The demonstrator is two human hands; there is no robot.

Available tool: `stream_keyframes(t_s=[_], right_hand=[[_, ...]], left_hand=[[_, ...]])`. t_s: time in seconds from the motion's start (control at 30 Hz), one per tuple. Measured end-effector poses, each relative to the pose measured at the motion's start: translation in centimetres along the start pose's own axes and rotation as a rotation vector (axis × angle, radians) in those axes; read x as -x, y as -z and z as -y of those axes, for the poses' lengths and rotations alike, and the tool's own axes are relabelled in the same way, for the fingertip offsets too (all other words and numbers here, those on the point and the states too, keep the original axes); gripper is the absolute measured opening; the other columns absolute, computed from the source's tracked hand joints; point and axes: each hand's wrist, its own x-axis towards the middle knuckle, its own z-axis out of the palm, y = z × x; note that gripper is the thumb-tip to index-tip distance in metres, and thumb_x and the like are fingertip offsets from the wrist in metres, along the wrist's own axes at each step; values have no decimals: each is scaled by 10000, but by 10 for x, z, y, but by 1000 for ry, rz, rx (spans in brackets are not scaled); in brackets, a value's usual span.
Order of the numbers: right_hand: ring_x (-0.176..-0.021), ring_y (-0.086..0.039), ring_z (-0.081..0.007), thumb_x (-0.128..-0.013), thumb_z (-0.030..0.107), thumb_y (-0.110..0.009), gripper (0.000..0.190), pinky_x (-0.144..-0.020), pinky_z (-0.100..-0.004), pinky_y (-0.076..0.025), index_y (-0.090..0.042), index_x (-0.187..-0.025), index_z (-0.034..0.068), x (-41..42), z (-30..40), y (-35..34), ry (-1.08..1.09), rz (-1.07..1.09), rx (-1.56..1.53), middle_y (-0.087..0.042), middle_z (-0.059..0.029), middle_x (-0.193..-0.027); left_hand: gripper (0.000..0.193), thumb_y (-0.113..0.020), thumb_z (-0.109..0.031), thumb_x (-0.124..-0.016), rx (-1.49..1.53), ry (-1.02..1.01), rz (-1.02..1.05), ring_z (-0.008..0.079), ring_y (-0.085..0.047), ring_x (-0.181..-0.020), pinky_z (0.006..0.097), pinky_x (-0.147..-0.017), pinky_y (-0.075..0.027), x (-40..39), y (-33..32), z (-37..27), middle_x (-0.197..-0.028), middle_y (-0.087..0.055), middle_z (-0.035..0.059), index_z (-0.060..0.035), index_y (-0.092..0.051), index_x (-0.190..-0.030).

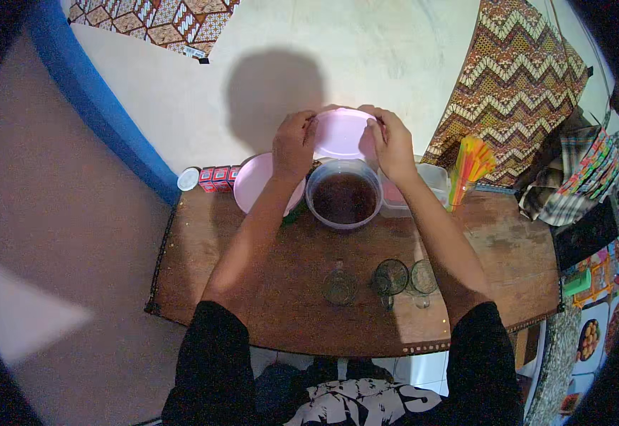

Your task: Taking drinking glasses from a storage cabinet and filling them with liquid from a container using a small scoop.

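Observation:
A round pink plastic lid (pixel 344 136) is held up between both hands, tilted on edge. My left hand (pixel 294 141) grips its left rim, and my right hand (pixel 392 141) has the right rim. Just below it stands a clear plastic tub (pixel 344 221) with dark brown liquid (pixel 345 197) in it. Behind my left forearm is another round pink lid or container (pixel 253 183), partly covered by the arm. Three glass mugs stand nearer to me: one glass mug (pixel 339 287) in the middle, a second glass mug (pixel 392 277) and a third glass mug (pixel 423 277) by my right forearm.
A wooden table (pixel 288 319) meets a pale wall. Small red boxes (pixel 214 179) and a white-lidded jar (pixel 188 179) stand at the back left. Right of the tub are a clear rectangular container (pixel 432 178) and a glass of colourful straws (pixel 472 165). Folded cloth (pixel 559 197) lies far right.

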Motion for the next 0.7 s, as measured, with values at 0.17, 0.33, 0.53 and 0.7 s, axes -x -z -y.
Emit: stream_keyframes(t_s=[0.17,0.33,0.53,0.7], right_hand=[[-972,-719,-342,-1015,113,-649,253,-859,-412,-558,-700,-1241,11,13,23,10,-77,-16,-19,-725,-226,-1135],[-734,-629,-141,-1047,182,-663,256,-683,-322,-525,-719,-1159,-41,50,41,16,-235,197,-7,-722,-112,-846],[-792,-711,-303,-993,147,-694,195,-752,-417,-554,-729,-1126,8,98,47,6,-311,399,-69,-746,-196,-943],[-805,-671,-218,-1009,142,-696,202,-743,-365,-537,-718,-1154,4,104,61,-1,-245,473,-52,-730,-144,-934]], left_hand=[[194,-693,-162,-996,22,31,-23,335,-690,-886,434,-822,-551,6,29,-26,-988,-718,176,-6,-724,-1107],[204,-721,-160,-984,133,232,82,238,-677,-793,364,-731,-550,46,61,-36,-987,-740,152,-6,-748,-1115],[201,-732,-167,-986,119,288,169,191,-673,-776,336,-699,-547,97,96,-34,-1025,-757,121,-30,-763,-1129],[218,-732,-168,-993,90,347,201,214,-718,-912,347,-824,-590,111,118,-31,-1131,-766,105,-55,-767,-1177]])
